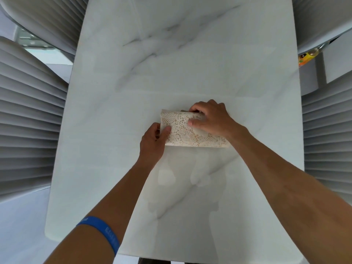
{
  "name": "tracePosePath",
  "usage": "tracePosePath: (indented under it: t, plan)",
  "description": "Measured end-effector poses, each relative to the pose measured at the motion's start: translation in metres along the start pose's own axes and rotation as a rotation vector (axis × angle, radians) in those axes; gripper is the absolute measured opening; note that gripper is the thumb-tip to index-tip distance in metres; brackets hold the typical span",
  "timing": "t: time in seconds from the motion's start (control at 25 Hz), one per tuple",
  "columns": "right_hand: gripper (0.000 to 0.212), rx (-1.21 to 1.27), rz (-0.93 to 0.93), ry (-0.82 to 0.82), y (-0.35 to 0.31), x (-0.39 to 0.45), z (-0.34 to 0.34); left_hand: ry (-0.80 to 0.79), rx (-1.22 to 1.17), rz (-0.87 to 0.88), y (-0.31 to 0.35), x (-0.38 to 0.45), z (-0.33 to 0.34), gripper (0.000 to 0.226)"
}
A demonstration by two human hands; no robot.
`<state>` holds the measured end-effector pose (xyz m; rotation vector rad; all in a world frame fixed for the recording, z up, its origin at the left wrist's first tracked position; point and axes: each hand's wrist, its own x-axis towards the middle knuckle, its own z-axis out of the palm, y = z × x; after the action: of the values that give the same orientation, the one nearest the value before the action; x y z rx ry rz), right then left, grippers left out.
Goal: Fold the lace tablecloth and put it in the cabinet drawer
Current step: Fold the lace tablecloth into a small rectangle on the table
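Observation:
The cream lace tablecloth lies folded into a small thick rectangle on the white marble table, near its middle. My left hand grips the cloth's left end, thumb on top and fingers curled under the edge. My right hand holds the far right part, thumb pressing on the lace and fingers curled over the far edge. No cabinet or drawer is in view.
Ribbed grey chairs stand on both sides of the table: two on the left and two on the right. An orange and yellow object shows beyond the right table edge.

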<state>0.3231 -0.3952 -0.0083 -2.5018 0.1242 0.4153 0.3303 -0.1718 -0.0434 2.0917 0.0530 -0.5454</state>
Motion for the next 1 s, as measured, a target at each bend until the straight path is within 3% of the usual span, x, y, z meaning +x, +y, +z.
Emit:
tracePosePath:
  t: [0.12,0.24,0.32,0.4,0.52,0.64,0.76,0.92,1.0]
  plan:
    - [0.027,0.217,0.033,-0.074,0.003,-0.002,0.002,0.053,-0.028,0.023,0.001,0.000,0.002,0.024]
    - [0.029,0.111,0.051,-0.068,0.001,0.000,0.013,0.287,-0.130,-0.035,0.011,-0.015,0.008,0.026]
    - [0.035,-0.063,0.041,-0.014,-0.001,-0.005,0.027,0.358,0.207,0.130,0.008,-0.038,0.018,0.040]
    - [0.041,-0.305,0.046,0.183,-0.005,-0.020,0.043,0.185,0.594,0.369,0.004,-0.061,0.033,0.053]
    - [0.044,-0.435,0.023,0.417,-0.010,-0.047,0.065,0.069,0.679,0.390,0.004,-0.059,0.037,0.052]
    - [0.057,-0.373,0.074,0.239,-0.002,-0.044,0.068,0.034,0.782,0.462,-0.006,-0.049,0.036,0.056]
    - [0.064,-0.302,0.168,0.028,0.006,-0.025,0.065,-0.076,0.792,0.359,-0.012,-0.047,0.044,0.067]
    - [0.063,-0.270,0.197,-0.065,0.008,-0.016,0.058,-0.182,0.795,0.333,0.000,-0.041,0.041,0.071]
    - [0.063,-0.248,0.220,-0.074,0.004,-0.016,0.055,-0.121,0.702,0.333,0.004,-0.049,0.034,0.072]
